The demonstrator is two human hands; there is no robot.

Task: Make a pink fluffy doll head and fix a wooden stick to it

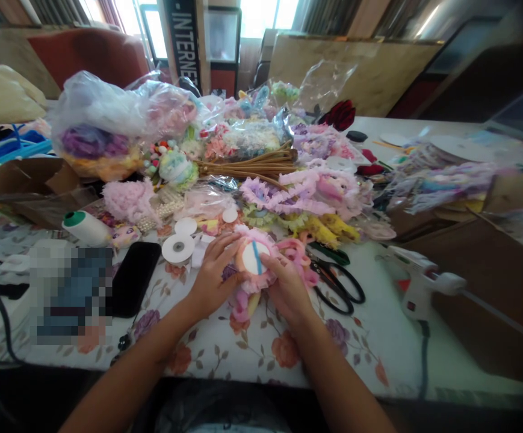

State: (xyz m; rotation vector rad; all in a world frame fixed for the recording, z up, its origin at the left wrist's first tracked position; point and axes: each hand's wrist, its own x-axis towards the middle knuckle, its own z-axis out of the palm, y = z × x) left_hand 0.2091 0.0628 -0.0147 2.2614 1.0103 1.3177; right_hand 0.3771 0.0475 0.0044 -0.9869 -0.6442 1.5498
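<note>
Over the flower-patterned surface (225,361), one ruffled pink round (254,281), faced with a white disc (248,260) crossed by a blue strip (256,255), is held between the left grip (216,273) and right grip (288,285), both partly curled about its rim. One black phone (135,279), one glue gun (417,279) and one pair of scissors (332,281) are set nearby.

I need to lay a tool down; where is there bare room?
Bare floral cloth shows between left forearm and right forearm; another patch lies between the scissors and glue gun. Beyond the pink frilled piece, it's crowded: plastic bags, brown stems.
</note>
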